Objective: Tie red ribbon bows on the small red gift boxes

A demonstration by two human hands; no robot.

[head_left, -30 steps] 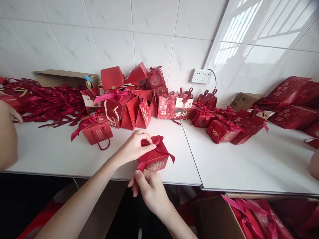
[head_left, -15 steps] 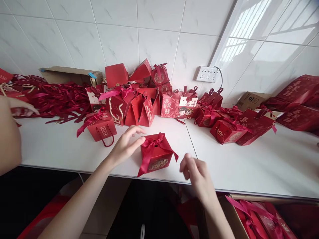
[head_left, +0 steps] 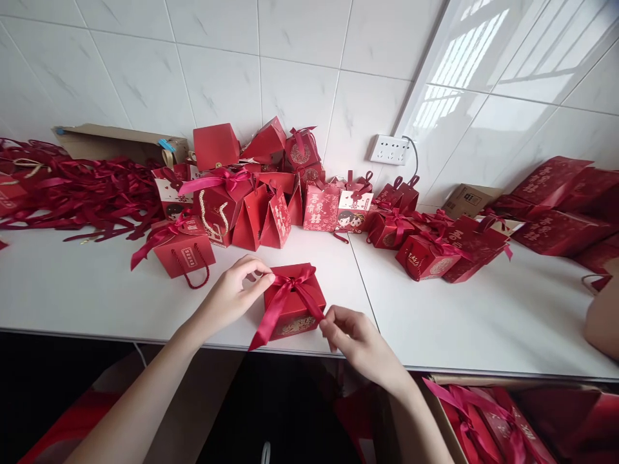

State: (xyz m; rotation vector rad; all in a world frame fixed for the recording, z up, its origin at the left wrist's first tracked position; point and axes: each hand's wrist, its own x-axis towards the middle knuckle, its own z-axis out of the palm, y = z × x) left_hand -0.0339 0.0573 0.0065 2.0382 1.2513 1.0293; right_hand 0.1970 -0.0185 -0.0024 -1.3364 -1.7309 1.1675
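Note:
A red gift box with a gold pattern on its front stands on the white table near the edge before me. A crimson ribbon is tied in a bow across its top, one tail hanging over the front left corner. My left hand pinches the bow's left loop between thumb and fingertips at the box's upper left. On the right side, my right hand is closed on the end of the other ribbon tail, its fingertips beside the box's front corner.
Many red gift boxes are stacked along the tiled wall. A heap of loose ribbons lies at left by a cardboard box. A carton of ribboned boxes stands below the table edge at right. Another person's arm shows at the far right.
My right hand has moved in to the box and taken hold of the ribbon tail. My left fingers have closed on the loop. Another person's arm has left at left; one appears at right.

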